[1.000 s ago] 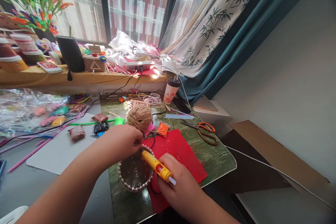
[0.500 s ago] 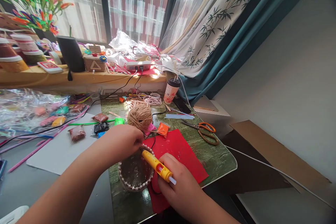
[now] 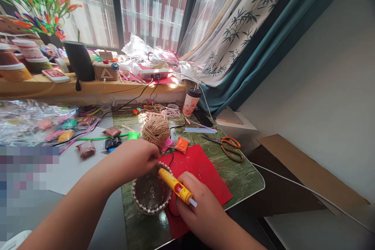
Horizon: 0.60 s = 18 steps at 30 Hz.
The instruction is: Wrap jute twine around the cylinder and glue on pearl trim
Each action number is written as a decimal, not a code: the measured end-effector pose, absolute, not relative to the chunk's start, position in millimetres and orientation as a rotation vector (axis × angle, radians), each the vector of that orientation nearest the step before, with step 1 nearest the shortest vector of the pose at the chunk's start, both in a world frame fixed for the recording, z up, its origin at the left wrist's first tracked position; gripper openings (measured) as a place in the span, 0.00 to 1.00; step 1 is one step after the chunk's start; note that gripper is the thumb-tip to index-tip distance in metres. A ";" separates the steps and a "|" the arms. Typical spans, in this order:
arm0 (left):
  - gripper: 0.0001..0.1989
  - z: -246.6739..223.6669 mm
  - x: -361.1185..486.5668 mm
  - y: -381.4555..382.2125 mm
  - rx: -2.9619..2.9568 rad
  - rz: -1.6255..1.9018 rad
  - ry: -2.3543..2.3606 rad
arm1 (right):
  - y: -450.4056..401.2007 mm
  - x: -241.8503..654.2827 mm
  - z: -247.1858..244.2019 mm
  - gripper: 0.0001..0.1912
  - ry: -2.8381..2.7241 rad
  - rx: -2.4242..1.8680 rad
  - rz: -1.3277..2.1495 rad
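A yellow glue gun [image 3: 175,186] lies in my right hand [image 3: 197,199], its fingers wrapped round it. A clear glue stick pokes out of its rear end, and its nozzle points at the far rim of a bowl [image 3: 152,211]. Pearl-like beads line that rim, and the inside looks dark and shiny. My left hand [image 3: 142,155] is closed in a pinch at the bowl's far edge, close to the nozzle; its fingertips and whatever they hold are hidden. Under the glue gun and my right hand is a red sheet [image 3: 202,172].
Beyond my left hand sits a ball of twine [image 3: 156,131], with an orange packet [image 3: 182,145] beside it. Scissors [image 3: 227,147], clear glue sticks [image 3: 200,129] and a paper cup [image 3: 191,101] stand or lie to the right. A black cord [image 3: 125,105] crosses the table.
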State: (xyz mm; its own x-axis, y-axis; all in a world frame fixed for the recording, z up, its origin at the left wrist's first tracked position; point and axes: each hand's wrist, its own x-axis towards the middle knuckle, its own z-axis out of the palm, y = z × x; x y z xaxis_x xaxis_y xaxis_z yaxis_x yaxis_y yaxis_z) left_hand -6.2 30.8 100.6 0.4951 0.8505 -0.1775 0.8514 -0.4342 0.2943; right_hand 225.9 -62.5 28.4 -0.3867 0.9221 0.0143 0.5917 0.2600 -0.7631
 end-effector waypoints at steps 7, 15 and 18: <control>0.08 102.8 2.0 28.4 2.445 -0.054 1.447 | -62.9 225.7 27.0 0.10 -2.075 -1.365 0.917; 0.11 104.6 3.8 28.0 2.477 -0.121 1.452 | -62.8 224.5 29.0 0.09 -2.089 -1.387 0.922; 0.10 103.4 3.3 28.2 2.478 -0.107 1.457 | -62.2 224.6 28.6 0.10 -2.086 -1.391 0.924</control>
